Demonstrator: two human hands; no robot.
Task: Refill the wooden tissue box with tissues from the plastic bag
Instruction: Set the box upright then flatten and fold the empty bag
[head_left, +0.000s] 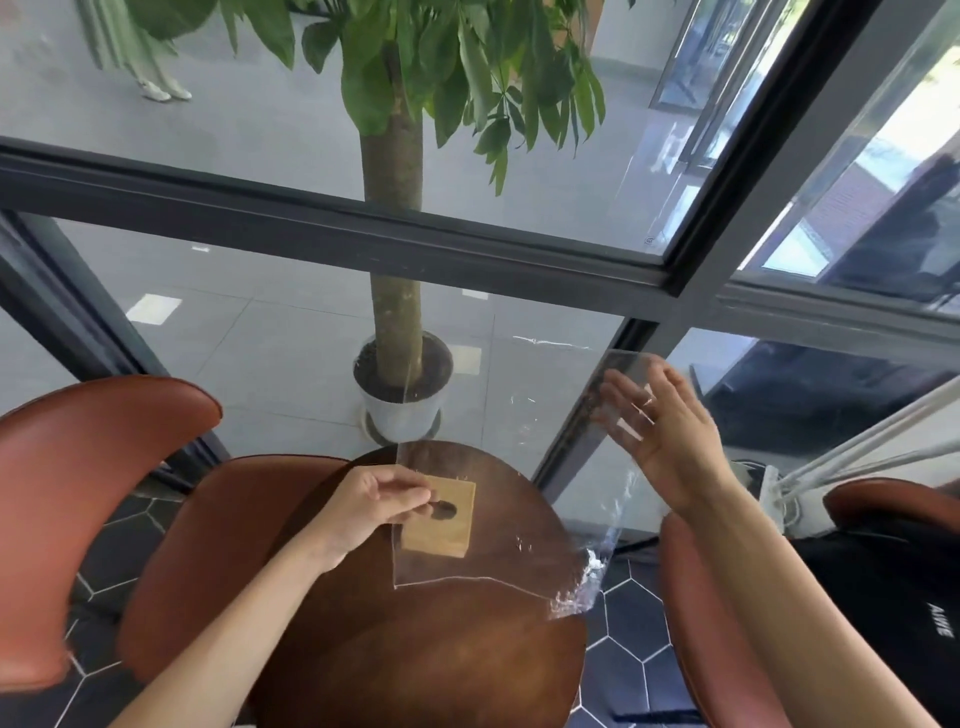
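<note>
A small wooden tissue box with a dark oval hole on top stands on the round wooden table. A large clear plastic bag is held up in front of it, so I see the box through the plastic. My left hand pinches the bag's left edge just beside the box's hole. My right hand is raised at the right with fingers spread, and the bag's upper right corner lies over its fingertips. I see no tissues in the bag.
Brown leather chairs stand at the left, behind the table and at the right. A potted tree stands behind a glass wall with dark frames. A white lamp arm crosses at the right.
</note>
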